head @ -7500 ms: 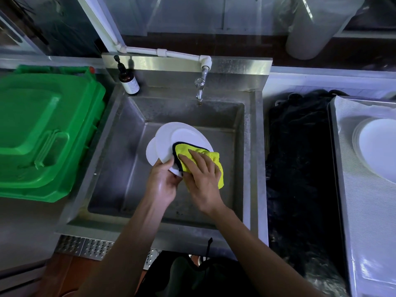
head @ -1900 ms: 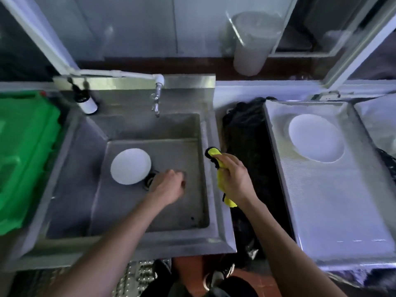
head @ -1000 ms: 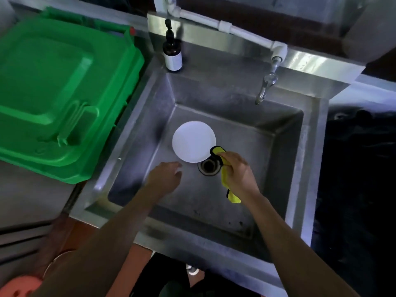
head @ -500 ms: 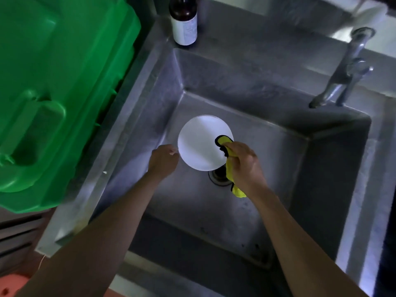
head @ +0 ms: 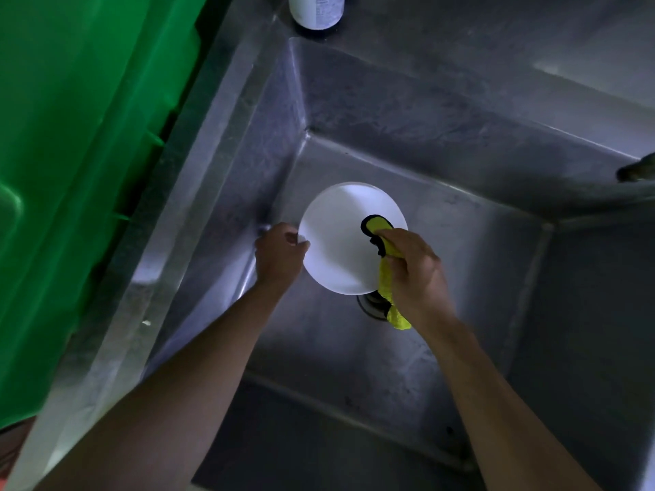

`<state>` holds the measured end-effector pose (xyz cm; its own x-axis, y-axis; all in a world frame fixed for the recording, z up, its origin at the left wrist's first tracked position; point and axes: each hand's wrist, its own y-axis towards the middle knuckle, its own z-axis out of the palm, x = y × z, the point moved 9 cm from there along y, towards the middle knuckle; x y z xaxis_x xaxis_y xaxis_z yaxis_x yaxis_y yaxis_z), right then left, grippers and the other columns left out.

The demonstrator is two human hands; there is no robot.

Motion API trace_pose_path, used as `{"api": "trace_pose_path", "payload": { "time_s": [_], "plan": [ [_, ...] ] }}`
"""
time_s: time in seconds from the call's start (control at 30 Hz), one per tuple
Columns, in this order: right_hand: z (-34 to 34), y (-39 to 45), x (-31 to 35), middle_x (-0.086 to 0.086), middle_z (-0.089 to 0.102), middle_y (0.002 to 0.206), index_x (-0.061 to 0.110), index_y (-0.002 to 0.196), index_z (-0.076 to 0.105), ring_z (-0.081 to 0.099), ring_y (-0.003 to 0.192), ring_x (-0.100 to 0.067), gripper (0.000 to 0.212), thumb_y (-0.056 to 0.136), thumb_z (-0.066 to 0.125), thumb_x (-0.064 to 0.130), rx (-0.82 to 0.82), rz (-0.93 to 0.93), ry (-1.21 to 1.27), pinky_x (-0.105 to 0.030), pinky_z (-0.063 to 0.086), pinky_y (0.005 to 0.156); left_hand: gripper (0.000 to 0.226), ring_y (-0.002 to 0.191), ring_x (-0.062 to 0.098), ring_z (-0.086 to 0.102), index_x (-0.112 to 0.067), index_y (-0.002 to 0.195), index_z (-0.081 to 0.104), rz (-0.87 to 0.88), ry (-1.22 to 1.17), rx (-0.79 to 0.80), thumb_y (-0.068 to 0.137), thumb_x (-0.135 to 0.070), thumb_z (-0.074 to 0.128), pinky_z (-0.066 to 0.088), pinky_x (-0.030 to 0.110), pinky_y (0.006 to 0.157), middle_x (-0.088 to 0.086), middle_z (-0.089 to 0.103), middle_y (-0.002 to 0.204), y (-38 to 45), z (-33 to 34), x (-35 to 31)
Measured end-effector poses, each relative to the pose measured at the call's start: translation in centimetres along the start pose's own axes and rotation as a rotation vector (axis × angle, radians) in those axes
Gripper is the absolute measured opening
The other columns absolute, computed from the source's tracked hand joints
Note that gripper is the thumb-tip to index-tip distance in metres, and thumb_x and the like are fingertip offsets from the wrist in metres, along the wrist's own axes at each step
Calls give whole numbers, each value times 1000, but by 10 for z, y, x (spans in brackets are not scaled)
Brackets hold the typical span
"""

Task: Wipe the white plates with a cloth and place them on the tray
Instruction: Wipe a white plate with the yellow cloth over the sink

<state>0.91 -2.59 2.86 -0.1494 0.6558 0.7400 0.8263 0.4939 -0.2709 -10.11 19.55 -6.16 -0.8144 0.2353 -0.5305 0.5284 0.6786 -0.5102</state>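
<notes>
left hand grips plate rim; right hand presses cloth on it

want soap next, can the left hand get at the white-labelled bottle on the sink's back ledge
Probably not right away: the left hand grips the round white plate low in the steel sink; the white-labelled bottle stands unobstructed, far above.
</notes>
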Motion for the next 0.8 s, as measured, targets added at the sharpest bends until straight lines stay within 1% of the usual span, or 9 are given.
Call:
{"api": "trace_pose_path", "payload": {
  "time_s": [0.1, 0.2, 0.33, 0.4, 0.47, 0.53, 0.57, 0.7, 0.8],
  "plan": [
    [2, -2, -2, -3, 65, 124, 14, 125, 67, 57, 115, -27, 48, 87, 49, -9, -5, 7, 11, -38, 47, 97, 30, 91, 39, 69, -10, 103, 69, -56, -74, -12, 81, -25, 82, 59, 49, 79, 7, 73, 100, 3, 3, 4],
    [2, -2, -3, -1, 65, 123, 15, 125, 67, 56, 114, -26, 49, 86, 50, -9, -10, 13, 10, -35, 47, 95, 37, 86, 39, 69, -11, 102, 67, -82, -84, -13, 76, -27, 87, 60, 51, 75, 6, 72, 96, 4, 5, 4],
    [2, -3, -7, -2, 64, 124, 15, 126, 66, 56, 113, -26, 48, 87, 50, -8, -21, 37, 9, -30, 44, 92, 38, 84, 40, 70, -7, 104, 64, -110, -78, 21, 77, -19, 87, 60, 52, 77, 12, 72, 97, 8, 11, 6],
    [1, -5, -9, -2, 63, 124, 15, 126, 66, 56, 113, -26, 48, 87, 50, -7, -26, 33, 0, -28, 42, 92, 37, 84, 37, 71, -6, 106, 65, -149, -104, 53, 78, -16, 87, 62, 50, 76, 12, 72, 101, 9, 15, 10],
    [-1, -8, -11, 0, 63, 122, 16, 126, 66, 56, 112, -24, 48, 87, 49, -6, -31, 38, 0, -27, 41, 91, 35, 76, 30, 71, -5, 105, 65, -176, -138, 69, 79, -14, 86, 63, 49, 69, 10, 71, 99, 7, 17, 13],
    [-2, -13, -14, -1, 63, 123, 17, 127, 66, 56, 113, -24, 48, 88, 49, -6, -29, 54, 8, -31, 45, 92, 31, 69, 23, 68, -6, 100, 65, -181, -160, 68, 79, -13, 86, 64, 49, 65, 9, 71, 96, 4, 17, 16],
    [-3, -15, -15, -2, 63, 124, 17, 127, 66, 56, 113, -25, 48, 88, 49, -6, -24, 63, 11, -34, 47, 94, 29, 71, 22, 68, -7, 98, 65, -181, -174, 63, 79, -13, 86, 64, 49, 66, 9, 71, 96, 2, 16, 17],
    [-7, -27, -18, -2, 62, 124, 18, 128, 65, 55, 114, -26, 49, 89, 48, -5, -4, 89, 17, -42, 49, 95, 29, 94, 30, 69, -8, 99, 64, -193, -223, 54, 79, -14, 84, 61, 51, 81, 9, 70, 103, -10, 13, 22],
    [-12, -38, -17, 1, 62, 123, 23, 127, 65, 56, 113, -24, 51, 86, 47, -1, 0, 101, 12, -43, 50, 95, 28, 99, 30, 68, -6, 101, 62, -212, -302, 63, 80, -11, 80, 62, 51, 82, 9, 69, 105, -22, 12, 20]
  ]
}}
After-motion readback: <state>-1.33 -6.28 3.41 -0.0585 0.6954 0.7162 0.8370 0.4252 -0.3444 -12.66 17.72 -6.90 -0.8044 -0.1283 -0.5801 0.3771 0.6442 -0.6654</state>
